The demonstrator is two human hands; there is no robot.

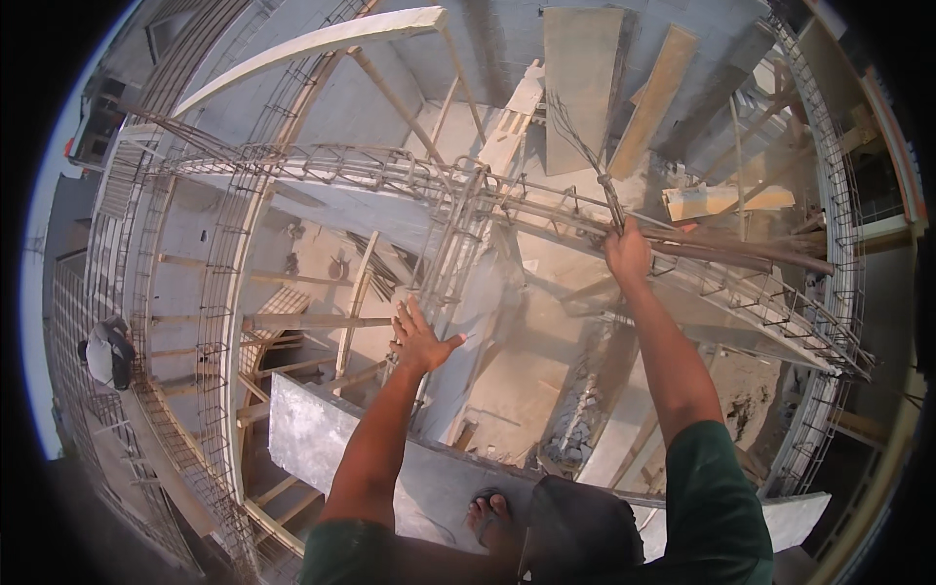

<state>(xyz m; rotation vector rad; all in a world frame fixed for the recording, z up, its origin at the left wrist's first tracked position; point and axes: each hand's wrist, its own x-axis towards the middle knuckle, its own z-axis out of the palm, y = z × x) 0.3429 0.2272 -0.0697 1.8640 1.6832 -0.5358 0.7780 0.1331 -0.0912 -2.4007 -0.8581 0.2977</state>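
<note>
My left hand (421, 341) reaches forward with its fingers spread and thumb out, beside the near end of a rebar cage (450, 249). Whether its fingertips touch the bars I cannot tell. My right hand (629, 255) is closed round the lower end of a bundle of thin tie wire (591, 156), whose loose strands fan out away from me. That fist is just above a second rebar cage (721, 288) running to the right. Several bars and stirrups cross where the cages meet, between and beyond my hands.
My sandalled foot (492, 517) rests on a pale board (429, 478) high above the floor. Open drops lie between the beams. Timber props (356, 302) and planks stand below. A curved white board (312, 49) is at the far left. Another person (109, 353) is at the left edge.
</note>
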